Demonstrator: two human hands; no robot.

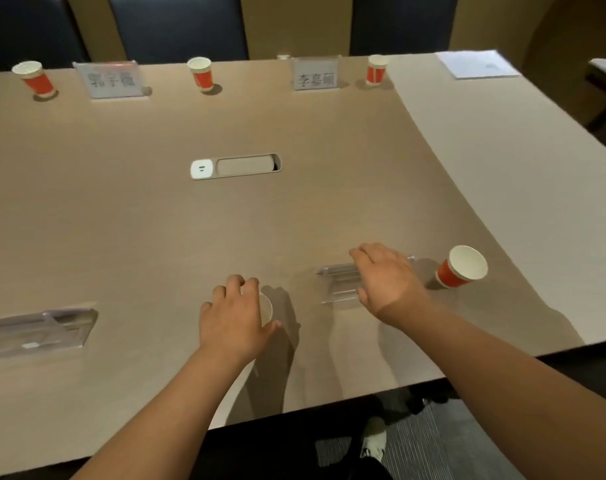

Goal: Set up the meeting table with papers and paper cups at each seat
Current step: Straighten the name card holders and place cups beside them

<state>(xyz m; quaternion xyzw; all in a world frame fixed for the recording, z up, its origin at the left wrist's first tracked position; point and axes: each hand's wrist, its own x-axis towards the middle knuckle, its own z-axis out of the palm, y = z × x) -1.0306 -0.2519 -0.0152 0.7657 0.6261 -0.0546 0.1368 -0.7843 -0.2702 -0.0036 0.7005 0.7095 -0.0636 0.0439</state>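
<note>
The tabletop (294, 209) lies bare around its power socket (235, 166); nearer its front edge, left hand (234, 317) fingers grip a paper cup (266, 308), right hand (386, 278) fingers lie relaxed over a clear nameplate stand (338, 282).

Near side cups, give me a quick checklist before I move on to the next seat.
1. Left hand grips a cup: ok.
2. That cup upright: cannot tell, the hand hides most of it.
3. Right hand on the clear name stand, holding nothing: ok.
4. Right cup upright beside that stand: ok.
5. Far side has three cups: ok.
6. Papers at near seats: not ok, only one sheet at the far right corner.
</note>
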